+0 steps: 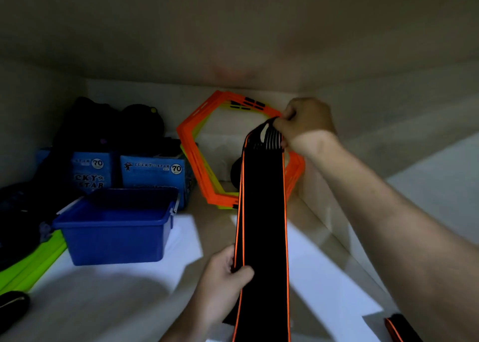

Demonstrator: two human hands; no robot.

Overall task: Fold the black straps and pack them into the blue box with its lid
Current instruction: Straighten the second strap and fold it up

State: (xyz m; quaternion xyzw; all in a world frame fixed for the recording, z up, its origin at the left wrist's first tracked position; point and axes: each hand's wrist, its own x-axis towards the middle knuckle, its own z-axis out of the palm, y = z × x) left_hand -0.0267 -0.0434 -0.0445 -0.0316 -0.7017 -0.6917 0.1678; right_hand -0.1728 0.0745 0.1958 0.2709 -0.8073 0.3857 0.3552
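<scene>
A bundle of black straps point(263, 212) with orange edges was held taut and nearly upright between the two hands. The upper, looped ends were pinched by the right hand point(304, 125), its fingers curled round the gathered folds. Lower down, the left edge of the bundle was gripped by the left hand point(228, 271), the thumb laid across the black front and the fingers hidden behind it. Below the left hand the straps were carried on out of the bottom of the view. The blue box point(116, 227) was set well to the left of the left hand, open-topped, on a pale surface point(103, 297). Behind the box two blue packets point(154, 171) marked "LUCKY STAR 70" were stood, with dark bags point(108, 123) above them. A stack of orange hexagonal frames point(197, 155) was leaned just left of and behind the right hand. A green strip point(31, 266) was seen far left of the left hand, and another orange-edged strap point(396, 327) lay below the right forearm.
</scene>
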